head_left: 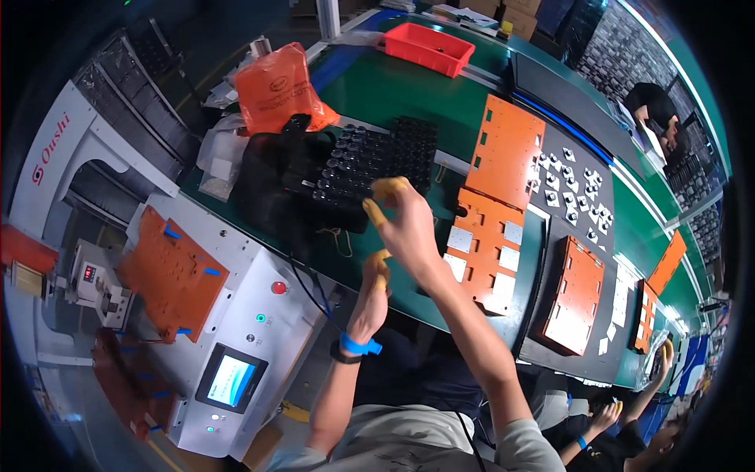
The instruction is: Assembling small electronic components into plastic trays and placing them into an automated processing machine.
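My right hand [407, 228], with yellow finger covers, reaches over the near right side of a black tray [354, 165] filled with round, shiny dark parts. Its thumb and forefinger are apart, and nothing shows between them. Closer to me, my left hand [373, 293] also wears yellow finger covers, and its fingers are drawn together. Whatever they may hold is too small to make out. A blue wristband [358, 345] circles that wrist. To the right of my hands lies an open orange fixture [494, 206], with pale square plates [504, 259] set in its near half.
An orange bag [277, 88] and a red bin [429, 49] are on the green bench. Left stands a white machine with a screen [231, 379] and an orange plate [173, 275]. Small camera-like parts [569, 189] and a closed orange fixture [574, 295] lie right. Another person works lower right.
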Available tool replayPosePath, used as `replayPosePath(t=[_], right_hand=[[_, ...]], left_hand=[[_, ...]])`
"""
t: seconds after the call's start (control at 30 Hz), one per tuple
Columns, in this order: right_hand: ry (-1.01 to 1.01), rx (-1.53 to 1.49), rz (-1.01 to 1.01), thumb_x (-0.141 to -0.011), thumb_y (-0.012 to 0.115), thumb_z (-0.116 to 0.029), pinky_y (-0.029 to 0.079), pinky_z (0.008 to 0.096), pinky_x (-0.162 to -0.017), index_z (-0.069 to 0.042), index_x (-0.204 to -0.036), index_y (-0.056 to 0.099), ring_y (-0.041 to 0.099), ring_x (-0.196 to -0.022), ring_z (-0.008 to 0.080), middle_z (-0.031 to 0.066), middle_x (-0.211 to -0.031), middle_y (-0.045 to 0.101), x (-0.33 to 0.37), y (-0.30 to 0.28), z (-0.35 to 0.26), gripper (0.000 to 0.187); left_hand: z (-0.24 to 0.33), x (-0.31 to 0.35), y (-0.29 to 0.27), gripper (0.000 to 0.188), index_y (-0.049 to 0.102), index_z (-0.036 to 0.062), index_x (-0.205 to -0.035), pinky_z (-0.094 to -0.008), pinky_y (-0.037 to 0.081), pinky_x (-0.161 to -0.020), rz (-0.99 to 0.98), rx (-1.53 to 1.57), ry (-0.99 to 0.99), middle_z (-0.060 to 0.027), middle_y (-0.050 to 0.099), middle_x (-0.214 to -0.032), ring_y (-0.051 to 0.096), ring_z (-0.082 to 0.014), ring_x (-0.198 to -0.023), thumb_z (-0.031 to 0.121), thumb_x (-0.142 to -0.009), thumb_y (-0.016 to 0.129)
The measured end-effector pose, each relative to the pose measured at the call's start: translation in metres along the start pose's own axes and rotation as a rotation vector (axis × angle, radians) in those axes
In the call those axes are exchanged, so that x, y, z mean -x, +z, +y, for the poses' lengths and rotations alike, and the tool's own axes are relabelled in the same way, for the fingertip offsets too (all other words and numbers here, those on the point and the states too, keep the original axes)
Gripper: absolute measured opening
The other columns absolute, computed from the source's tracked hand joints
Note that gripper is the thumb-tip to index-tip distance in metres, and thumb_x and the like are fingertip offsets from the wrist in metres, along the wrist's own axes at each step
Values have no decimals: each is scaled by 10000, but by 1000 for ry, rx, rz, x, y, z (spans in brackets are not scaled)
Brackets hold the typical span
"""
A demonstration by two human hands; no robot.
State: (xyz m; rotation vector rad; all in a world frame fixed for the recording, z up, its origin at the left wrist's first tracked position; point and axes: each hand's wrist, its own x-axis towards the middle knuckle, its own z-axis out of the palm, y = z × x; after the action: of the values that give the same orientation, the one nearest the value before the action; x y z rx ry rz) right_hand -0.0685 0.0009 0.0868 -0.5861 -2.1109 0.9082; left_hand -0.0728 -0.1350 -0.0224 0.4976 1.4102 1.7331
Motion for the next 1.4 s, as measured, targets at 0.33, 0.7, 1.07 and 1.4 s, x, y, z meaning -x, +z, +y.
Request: replayPosePath(t=[0.33, 0.7, 1.07, 1.4], right_hand=[[-101, 692, -52, -758, 801, -293, 499, 419, -813, -46, -826, 729, 668, -872, 301, 130, -885, 688, -75, 85, 17, 266], [202, -389, -116, -808, 793, -140, 512, 276, -704, 8, -947, 661, 615, -749, 101, 30, -825, 688, -20, 32, -23, 242], [303, -664, -177, -794, 775, -17, 429, 240, -748, -4, -994, 661, 487, -773, 101, 0, -878, 562, 119, -42, -58, 231], [112, -703, -193, -831, 803, -82, 448, 277, -747, 18, -1064, 666, 512, -795, 143, 40, -932, 587, 127, -70, -44, 289]], left_hand=[[33, 69, -33, 459, 470, 28, -1433, -297, 590, -655, -11, 132, 191, -129, 642, -1222, 707, -211, -934, 306, -1070, 499], [53, 72, -41, 771, 473, 26, -1440, -413, 544, -982, -118, 525, 196, -123, 644, -1295, 600, -375, -1248, 418, -857, 790], [63, 77, -7, 813, 546, -3, -1373, -446, 418, -1125, -6, 381, 549, -150, 586, -1374, 539, -306, -1314, 187, -685, 933], [69, 89, 7, 667, 642, -20, -1283, -396, 517, -1029, 72, -149, 731, -219, 627, -1345, 618, -288, -1248, 117, -694, 924]])
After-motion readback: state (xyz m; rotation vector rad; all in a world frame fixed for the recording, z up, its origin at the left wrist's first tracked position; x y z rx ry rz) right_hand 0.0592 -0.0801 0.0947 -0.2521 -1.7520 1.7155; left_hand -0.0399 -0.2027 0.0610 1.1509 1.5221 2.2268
